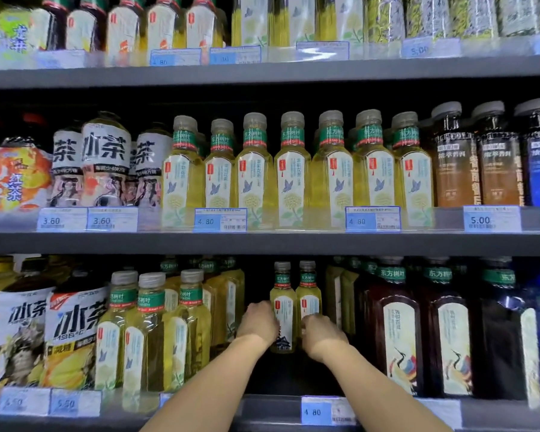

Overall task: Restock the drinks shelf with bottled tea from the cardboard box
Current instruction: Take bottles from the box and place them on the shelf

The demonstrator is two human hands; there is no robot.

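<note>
Two small bottles of pale yellow tea stood upright, side by side, deep in a gap on the lowest visible shelf (272, 400), well back from its front edge. Left tea bottle (283, 307): grey cap, green neck band, white label. Right tea bottle (309, 294): same pattern, touching or nearly touching the first.

Left hand (258, 322) was wrapped around the lower body of the left tea bottle, fingers curled out of sight behind it, back of hand toward the camera. Right hand (320, 338) was closed likewise on the lower part of the right tea bottle; fingertips hidden. Both forearms reached in over the shelf's front edge, either side of a 4.80 price tag (314, 411).

Left of the gap: a row of larger yellow tea bottles (150, 335) near the front edge, then iced tea bottles (72, 338) toward the shelf's left end. Right of the gap: dark tea bottles with crane labels (399, 335).

Middle shelf (272, 243) above: a full row of matching yellow tea bottles with butterfly labels (293, 173) along its front edge, amber bottles (452, 160) at its right end.
</note>
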